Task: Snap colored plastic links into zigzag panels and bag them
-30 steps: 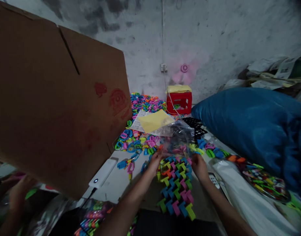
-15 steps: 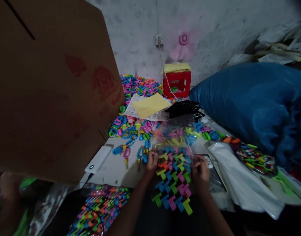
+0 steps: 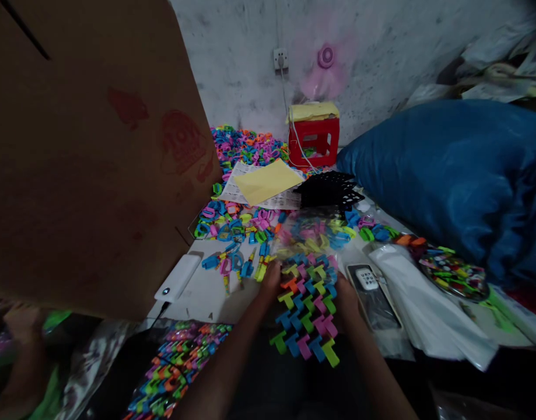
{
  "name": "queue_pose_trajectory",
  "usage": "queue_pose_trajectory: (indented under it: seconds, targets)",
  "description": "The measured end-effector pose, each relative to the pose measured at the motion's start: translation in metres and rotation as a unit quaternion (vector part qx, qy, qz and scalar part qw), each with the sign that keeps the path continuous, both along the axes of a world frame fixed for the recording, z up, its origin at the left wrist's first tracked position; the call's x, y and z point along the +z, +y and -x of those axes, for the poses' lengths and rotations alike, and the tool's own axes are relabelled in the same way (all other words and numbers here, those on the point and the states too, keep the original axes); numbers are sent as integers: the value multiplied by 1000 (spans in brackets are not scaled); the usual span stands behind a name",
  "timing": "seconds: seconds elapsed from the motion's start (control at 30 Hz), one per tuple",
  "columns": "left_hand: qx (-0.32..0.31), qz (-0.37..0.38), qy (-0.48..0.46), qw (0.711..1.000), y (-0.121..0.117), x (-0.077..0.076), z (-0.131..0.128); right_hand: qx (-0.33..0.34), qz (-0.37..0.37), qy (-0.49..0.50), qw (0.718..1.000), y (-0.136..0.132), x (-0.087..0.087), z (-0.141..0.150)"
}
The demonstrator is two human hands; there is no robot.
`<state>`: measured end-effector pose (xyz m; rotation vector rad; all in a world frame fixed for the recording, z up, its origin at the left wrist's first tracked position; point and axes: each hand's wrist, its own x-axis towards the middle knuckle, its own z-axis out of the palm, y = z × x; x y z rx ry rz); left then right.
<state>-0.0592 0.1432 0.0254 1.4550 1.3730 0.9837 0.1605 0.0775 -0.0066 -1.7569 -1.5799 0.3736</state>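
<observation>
Between my two hands is a panel of bright plastic pieces (image 3: 305, 318), set in slanting rows of blue, green, pink, yellow and orange. A clear plastic bag (image 3: 309, 236) reaches over the panel's far end. My left hand (image 3: 271, 281) is closed at the panel's left edge, on the bag's mouth. My right hand (image 3: 346, 296) grips the opposite edge; its fingertips are partly hidden. Loose coloured plastic pieces (image 3: 237, 262) lie beyond my left hand. A stack of black perforated sheets (image 3: 326, 191) lies behind the bag.
A large cardboard box (image 3: 97, 175) stands at left, beside a white power bank (image 3: 179, 279). Another person's hand (image 3: 25, 321) shows beneath it. White plastic bags (image 3: 429, 303), a phone-like object (image 3: 372, 291), a piece-filled tray (image 3: 455, 271) and a blue sack (image 3: 447, 175) are at right.
The view has tipped downward. My hands have drawn closer to me along the panel's sides, and the clear bag now lies flatter over its far end.
</observation>
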Motion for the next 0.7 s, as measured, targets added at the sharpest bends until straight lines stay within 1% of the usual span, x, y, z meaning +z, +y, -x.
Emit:
queue_pose_trajectory:
  seconds: [0.07,0.1,0.17,0.23,0.33,0.4,0.43,0.53,0.6,0.7]
  targets:
    - [-16,1,3,1000,0,2,0,-39,12,-33,999,2,4,-2]
    - [-22,0,5,1000,-2,3,0,-47,8,-40,998,2,6,-2]
    - [-30,-3,7,1000,-11,4,2,-20,-12,-35,999,-1,7,-1]
    - [-34,-8,6,999,-23,3,4,28,-28,-22,999,-9,8,-1]
    - [-38,-15,2,999,-46,1,7,76,-14,-8,997,-26,7,-2]
    - [-42,-19,0,999,-61,0,7,83,8,15,996,-39,6,-3]
    - [-54,-21,-4,998,-69,1,6,84,16,36,996,-44,6,-3]
    - [-84,-16,-34,996,-90,4,4,91,21,125,988,-58,2,-3]
    - [-77,-6,-61,995,-101,4,3,100,18,170,980,-65,-2,-5]
    - [-48,-9,-86,995,-112,1,2,104,11,188,977,-72,-10,-8]
